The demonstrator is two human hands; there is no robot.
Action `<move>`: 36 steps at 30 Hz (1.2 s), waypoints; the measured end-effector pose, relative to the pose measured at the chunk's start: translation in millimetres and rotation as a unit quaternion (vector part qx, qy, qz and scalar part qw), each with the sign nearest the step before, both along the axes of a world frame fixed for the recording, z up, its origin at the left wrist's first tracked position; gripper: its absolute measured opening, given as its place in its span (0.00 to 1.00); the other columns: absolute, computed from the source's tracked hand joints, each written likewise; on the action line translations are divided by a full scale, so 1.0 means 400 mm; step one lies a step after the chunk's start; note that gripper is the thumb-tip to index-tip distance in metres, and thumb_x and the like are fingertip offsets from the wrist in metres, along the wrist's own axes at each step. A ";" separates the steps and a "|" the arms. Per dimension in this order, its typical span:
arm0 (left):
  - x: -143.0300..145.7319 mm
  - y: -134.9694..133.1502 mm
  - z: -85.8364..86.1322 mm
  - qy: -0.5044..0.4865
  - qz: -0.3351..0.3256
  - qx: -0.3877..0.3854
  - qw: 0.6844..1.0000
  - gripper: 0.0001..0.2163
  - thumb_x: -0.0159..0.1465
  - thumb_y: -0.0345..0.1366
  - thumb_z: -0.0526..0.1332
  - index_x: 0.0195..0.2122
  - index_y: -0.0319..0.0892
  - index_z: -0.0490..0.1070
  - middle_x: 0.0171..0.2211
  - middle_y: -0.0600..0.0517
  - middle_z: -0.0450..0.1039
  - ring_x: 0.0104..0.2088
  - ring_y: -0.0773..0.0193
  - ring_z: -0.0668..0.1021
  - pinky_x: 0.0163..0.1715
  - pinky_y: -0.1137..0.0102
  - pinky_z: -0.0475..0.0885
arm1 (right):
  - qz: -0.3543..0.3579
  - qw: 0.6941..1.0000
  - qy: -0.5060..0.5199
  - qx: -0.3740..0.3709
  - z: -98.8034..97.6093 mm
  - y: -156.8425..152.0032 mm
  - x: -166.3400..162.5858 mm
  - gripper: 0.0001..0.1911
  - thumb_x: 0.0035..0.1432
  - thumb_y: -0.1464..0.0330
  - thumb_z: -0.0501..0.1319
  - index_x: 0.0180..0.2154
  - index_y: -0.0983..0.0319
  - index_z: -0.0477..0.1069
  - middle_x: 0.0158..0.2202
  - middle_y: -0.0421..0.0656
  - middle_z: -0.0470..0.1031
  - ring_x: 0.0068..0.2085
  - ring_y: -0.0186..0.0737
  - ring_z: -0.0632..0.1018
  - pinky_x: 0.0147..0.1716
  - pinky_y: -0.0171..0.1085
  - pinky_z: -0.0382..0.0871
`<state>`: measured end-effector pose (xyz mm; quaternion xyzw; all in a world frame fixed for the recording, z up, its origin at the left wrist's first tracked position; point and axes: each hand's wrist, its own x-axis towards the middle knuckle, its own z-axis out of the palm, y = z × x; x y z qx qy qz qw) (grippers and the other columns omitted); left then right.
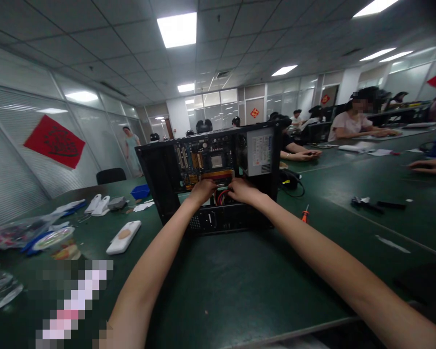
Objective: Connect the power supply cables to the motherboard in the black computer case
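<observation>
An open black computer case (160, 169) stands on the green table (240, 281), its motherboard (207, 162) and grey power supply (260, 154) facing me. Both arms reach into it. My left hand (202, 190) curls at the lower edge of the motherboard, fingers closed over the parts there. My right hand (242, 190) sits beside it, fingers bent down among red and black cables (222, 196). What either hand grips is hidden by the fingers.
A small orange screwdriver (305, 214) lies right of the case. A white phone (124, 237), a blue tray (140, 191), white items and plastic bags lie at the left. Black tools (366, 203) rest at the right. Other people sit along the far table.
</observation>
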<state>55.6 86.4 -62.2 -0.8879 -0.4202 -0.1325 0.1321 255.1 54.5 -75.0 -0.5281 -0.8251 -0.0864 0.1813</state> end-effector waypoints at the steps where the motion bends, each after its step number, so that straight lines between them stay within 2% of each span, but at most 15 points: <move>1: -0.001 0.003 0.000 0.002 -0.014 0.009 1.000 0.13 0.66 0.29 0.57 0.46 0.45 0.80 0.47 0.45 0.78 0.47 0.58 0.79 0.46 0.68 0.72 | -0.001 1.000 -0.005 0.001 0.002 -0.001 0.001 0.15 0.62 0.64 0.58 0.42 0.64 0.80 0.46 0.53 0.77 0.47 0.48 0.77 0.43 0.37 0.68; 8: -0.001 0.021 -0.006 -0.024 -0.036 0.030 0.999 0.12 0.65 0.29 0.59 0.46 0.41 0.81 0.44 0.43 0.78 0.44 0.57 0.79 0.44 0.69 0.72 | 0.020 0.999 -0.027 0.002 0.006 0.005 0.000 0.14 0.62 0.69 0.59 0.47 0.62 0.77 0.50 0.50 0.75 0.51 0.45 0.76 0.48 0.33 0.66; 16: -0.010 0.034 -0.018 -0.041 -0.056 0.033 0.997 0.13 0.62 0.26 0.60 0.43 0.41 0.82 0.42 0.42 0.80 0.41 0.57 0.80 0.43 0.68 0.73 | 0.034 0.999 -0.028 -0.002 0.003 0.013 -0.003 0.12 0.60 0.71 0.60 0.45 0.66 0.77 0.47 0.53 0.76 0.51 0.47 0.76 0.47 0.35 0.66; 24: -0.011 0.040 -0.020 -0.021 -0.032 0.042 0.998 0.12 0.64 0.29 0.60 0.44 0.42 0.82 0.42 0.41 0.80 0.43 0.55 0.81 0.43 0.67 0.73 | 0.034 0.999 -0.028 -0.011 0.013 -0.001 -0.004 0.13 0.60 0.72 0.60 0.45 0.65 0.78 0.48 0.53 0.78 0.51 0.48 0.77 0.48 0.35 0.67; 29: -0.011 0.037 -0.015 -0.008 -0.032 0.025 0.999 0.12 0.65 0.28 0.59 0.44 0.41 0.82 0.42 0.41 0.81 0.45 0.54 0.81 0.45 0.66 0.73 | 0.030 0.999 -0.038 -0.020 0.023 -0.013 -0.007 0.13 0.60 0.71 0.60 0.45 0.66 0.78 0.46 0.53 0.79 0.49 0.48 0.78 0.45 0.35 0.68; 36: 0.001 0.009 -0.004 0.007 0.019 0.013 1.000 0.13 0.65 0.28 0.57 0.44 0.41 0.81 0.44 0.41 0.80 0.47 0.54 0.80 0.47 0.66 0.72 | 0.039 0.998 -0.049 -0.013 0.012 0.001 -0.004 0.12 0.61 0.69 0.60 0.45 0.65 0.78 0.44 0.52 0.80 0.47 0.47 0.79 0.43 0.34 0.68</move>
